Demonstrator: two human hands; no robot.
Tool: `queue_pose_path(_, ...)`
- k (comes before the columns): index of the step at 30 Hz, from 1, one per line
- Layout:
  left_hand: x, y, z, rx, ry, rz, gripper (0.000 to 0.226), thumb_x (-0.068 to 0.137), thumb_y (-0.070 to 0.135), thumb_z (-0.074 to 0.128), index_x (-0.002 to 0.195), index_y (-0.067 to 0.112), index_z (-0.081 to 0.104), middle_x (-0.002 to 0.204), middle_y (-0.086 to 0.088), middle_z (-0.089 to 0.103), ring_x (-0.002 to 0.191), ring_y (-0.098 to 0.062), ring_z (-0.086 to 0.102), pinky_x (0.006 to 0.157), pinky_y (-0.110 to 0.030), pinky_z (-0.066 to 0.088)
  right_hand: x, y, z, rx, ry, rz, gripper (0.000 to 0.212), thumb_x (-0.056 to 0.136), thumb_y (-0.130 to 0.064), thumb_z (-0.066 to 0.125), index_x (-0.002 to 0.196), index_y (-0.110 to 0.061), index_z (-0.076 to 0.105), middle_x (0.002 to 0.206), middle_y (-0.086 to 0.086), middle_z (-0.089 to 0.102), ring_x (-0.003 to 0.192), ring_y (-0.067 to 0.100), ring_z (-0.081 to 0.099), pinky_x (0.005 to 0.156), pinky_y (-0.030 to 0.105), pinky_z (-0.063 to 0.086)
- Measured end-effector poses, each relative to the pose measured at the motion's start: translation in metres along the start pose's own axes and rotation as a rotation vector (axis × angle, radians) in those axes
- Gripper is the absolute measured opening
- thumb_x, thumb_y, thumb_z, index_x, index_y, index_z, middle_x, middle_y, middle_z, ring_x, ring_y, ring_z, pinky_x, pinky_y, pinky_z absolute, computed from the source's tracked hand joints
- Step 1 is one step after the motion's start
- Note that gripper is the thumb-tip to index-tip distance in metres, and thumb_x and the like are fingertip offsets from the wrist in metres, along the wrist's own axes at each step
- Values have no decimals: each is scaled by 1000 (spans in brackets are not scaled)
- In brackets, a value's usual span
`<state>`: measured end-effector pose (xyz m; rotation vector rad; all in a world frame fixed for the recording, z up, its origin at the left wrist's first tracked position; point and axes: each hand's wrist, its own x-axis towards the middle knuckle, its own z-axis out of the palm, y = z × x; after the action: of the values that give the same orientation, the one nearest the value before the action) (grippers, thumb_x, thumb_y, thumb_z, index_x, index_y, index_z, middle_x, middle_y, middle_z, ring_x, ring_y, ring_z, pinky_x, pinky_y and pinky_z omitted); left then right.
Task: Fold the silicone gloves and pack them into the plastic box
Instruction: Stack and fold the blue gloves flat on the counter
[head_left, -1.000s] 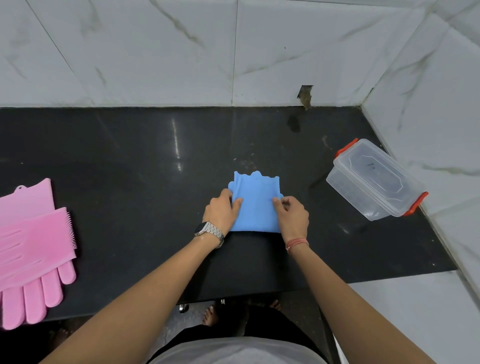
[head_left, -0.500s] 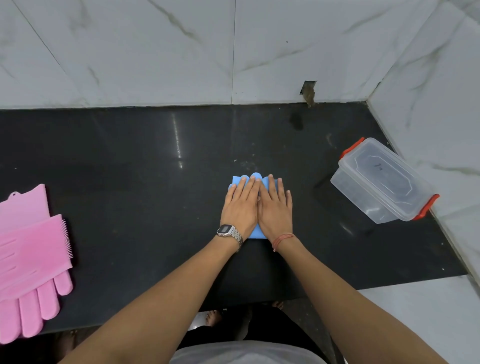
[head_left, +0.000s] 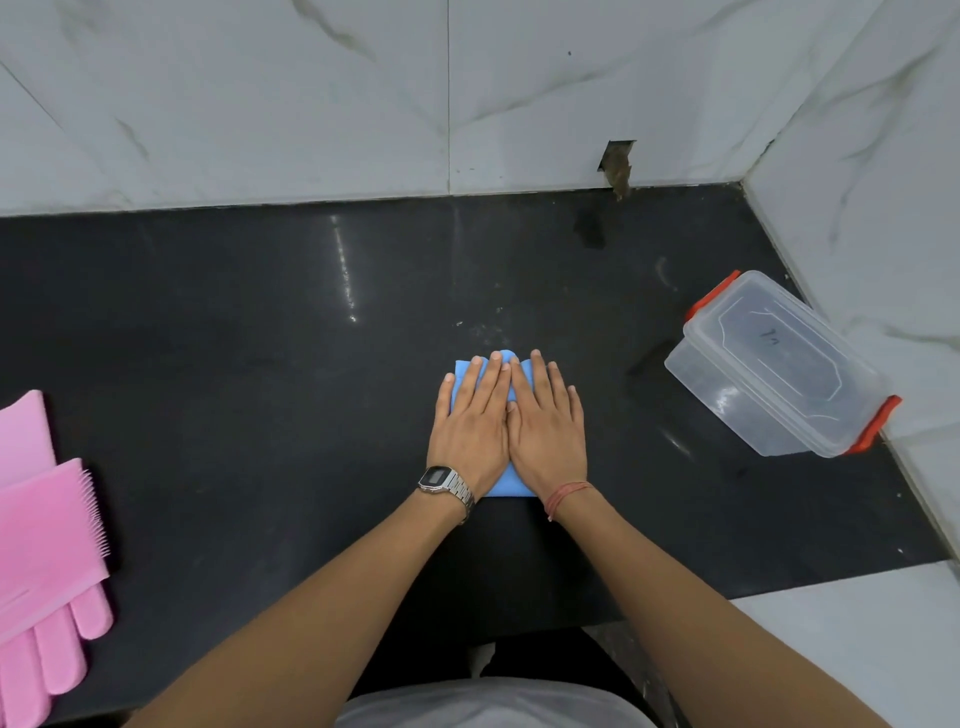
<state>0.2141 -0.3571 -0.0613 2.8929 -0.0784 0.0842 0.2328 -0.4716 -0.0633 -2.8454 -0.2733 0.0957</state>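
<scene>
Both hands are lying flat on the folded blue silicone glove (head_left: 511, 484) near the middle of the front edge of the black desk (head_left: 260, 338), left hand (head_left: 470, 434) and right hand (head_left: 548, 434) side by side with thumbs touching. The fingers (head_left: 485, 382) are stretched out straight and together, not gripping anything, just pressing down, which I'm guessing is to flatten the fold so the springy silicone isn't popping back open. The glove is looking like a compact blue rectangle, mostly hidden, with only scalloped tips and the near edge peeking out. The clear plastic box (head_left: 774, 374) with red latches is sitting lid-on by the right edge, so it's needing opening. The pink silicone gloves (head_left: 47, 551) are waiting at the left edge.
</scene>
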Motion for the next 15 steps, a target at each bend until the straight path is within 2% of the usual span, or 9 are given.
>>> queue_pose_path(6, 2, -1, 1, -9, -11, -15, 54, 100, 35, 17, 152, 19, 16, 160, 1, 13, 148, -17, 6, 118, -40, -3, 4, 1, 2, -19, 13, -13, 54, 103, -35, 26, 155, -24, 18, 164, 3, 13, 150, 24, 14, 120, 45, 14)
queue_pose_path(15, 7, -2, 2, -58, -24, -36, 53, 103, 33, 22, 153, 21, 12, 161, 3, 10, 149, -15, 3, 119, -39, -4, 12, 3, 1, -44, -18, -21, 56, 103, -37, 24, 156, -26, 12, 165, 2, 8, 151, 22, 9, 121, 44, 10)
